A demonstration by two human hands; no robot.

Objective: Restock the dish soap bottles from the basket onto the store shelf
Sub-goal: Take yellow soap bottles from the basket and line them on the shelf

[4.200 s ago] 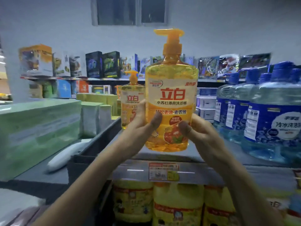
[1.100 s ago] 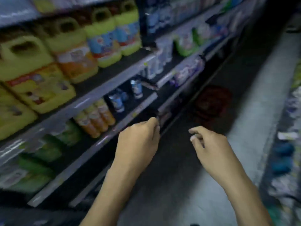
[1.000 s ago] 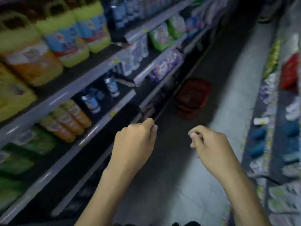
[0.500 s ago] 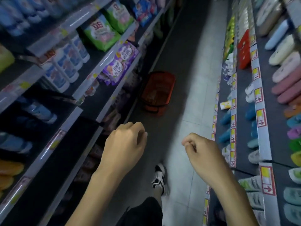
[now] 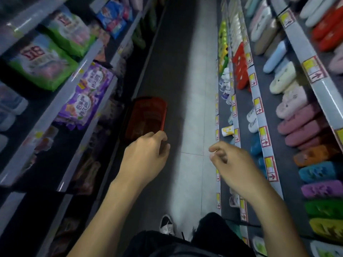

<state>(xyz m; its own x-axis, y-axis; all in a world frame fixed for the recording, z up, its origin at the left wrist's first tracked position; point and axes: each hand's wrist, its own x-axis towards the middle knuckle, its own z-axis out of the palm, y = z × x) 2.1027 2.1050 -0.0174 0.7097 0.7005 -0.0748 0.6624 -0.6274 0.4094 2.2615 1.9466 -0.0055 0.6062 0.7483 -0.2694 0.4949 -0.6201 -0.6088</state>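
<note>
On aisle floor [image 5: 193, 108], red basket [image 5: 146, 115], contents too blurred

red plastic mesh basket [image 5: 146, 115], far left floor: 1 | left hand [image 5: 144, 156] + right hand [image 5: 235, 167]: 2 | green plastic bags [image 5: 40, 65], left shelf: 2 | white sneaker [image 5: 167, 224], near: just 1

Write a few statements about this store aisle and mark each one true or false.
1. The red basket stands on the floor ahead of the person. True.
2. The left hand holds a soap bottle. False: it holds nothing.
3. Slippers lie on the shelves at the person's right. True.
4. The right hand grips the basket's handle. False: it is empty, loosely curled, apart from the basket.
</note>
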